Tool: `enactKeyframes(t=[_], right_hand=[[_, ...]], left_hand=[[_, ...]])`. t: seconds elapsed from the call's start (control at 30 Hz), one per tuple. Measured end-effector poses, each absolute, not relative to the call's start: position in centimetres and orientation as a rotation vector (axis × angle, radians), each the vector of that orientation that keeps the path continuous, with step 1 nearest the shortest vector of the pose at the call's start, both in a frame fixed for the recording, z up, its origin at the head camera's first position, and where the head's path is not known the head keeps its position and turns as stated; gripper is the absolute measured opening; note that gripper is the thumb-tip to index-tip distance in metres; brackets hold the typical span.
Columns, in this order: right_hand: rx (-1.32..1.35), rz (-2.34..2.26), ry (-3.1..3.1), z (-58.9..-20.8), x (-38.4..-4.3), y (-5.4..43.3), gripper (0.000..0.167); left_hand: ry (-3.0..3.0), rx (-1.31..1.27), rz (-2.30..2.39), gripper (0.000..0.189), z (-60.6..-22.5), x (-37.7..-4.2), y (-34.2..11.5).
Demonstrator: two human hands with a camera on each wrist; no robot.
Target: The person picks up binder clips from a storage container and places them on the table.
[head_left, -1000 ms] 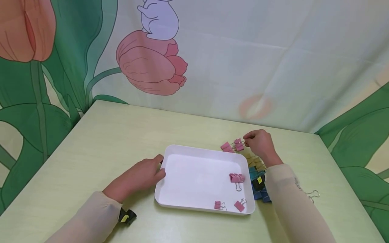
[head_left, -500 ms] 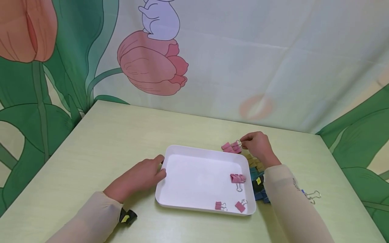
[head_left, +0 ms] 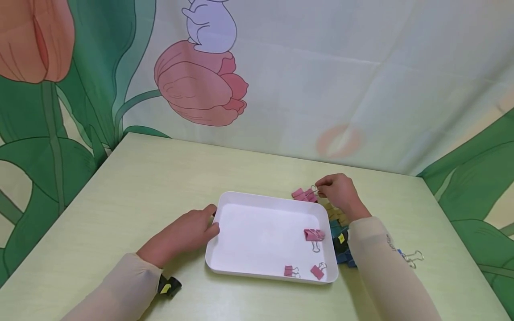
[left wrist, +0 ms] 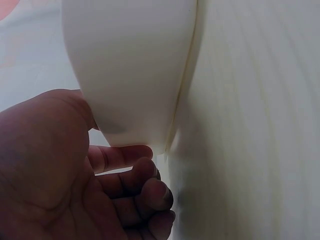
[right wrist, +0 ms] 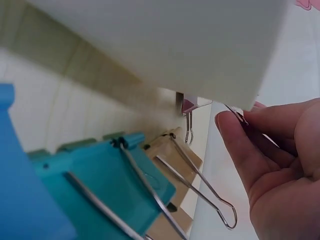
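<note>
My left hand [head_left: 188, 229] grips the left side of a white tray [head_left: 257, 232], thumb over the rim and fingers against the outer wall, as the left wrist view shows from below. Three pink binder clips lie in the tray: a larger one [head_left: 313, 235] near the right wall and two small ones toward the front right. Behind the tray's far right corner, my right hand [head_left: 340, 192] pinches the wire handle [right wrist: 237, 115] of a pink binder clip between thumb and index finger. Pink clip bodies [head_left: 304, 195] cluster at its fingertips; the tray wall hides part of them in the right wrist view.
Along the tray's right side lie tan clips [head_left: 337, 214], teal clips [right wrist: 100, 170] and blue clips [head_left: 346, 258], partly under my right forearm. A clip with silver handles [head_left: 413, 257] sticks out right of the sleeve. A printed curtain [head_left: 281, 89] hangs behind the table.
My right hand has moved slightly left and down with the pinched clip, which now sits closer among the other pink clips. The left hand and tray have hardly moved.
</note>
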State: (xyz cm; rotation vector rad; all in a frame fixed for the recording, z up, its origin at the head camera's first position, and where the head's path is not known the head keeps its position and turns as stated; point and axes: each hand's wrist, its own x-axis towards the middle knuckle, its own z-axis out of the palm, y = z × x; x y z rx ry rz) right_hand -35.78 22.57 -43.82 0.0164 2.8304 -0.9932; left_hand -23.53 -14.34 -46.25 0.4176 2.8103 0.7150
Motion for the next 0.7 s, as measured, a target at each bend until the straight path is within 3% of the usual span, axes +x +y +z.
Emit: enactKeyframes(t=[0.7], right_hand=[[-0.123, -1.043, 3.129, -42.4, -32.9, 23.4, 0.026]], left_hand=[[2.808, 0.435, 0.722, 0.040, -46.0, -23.3, -14.4]])
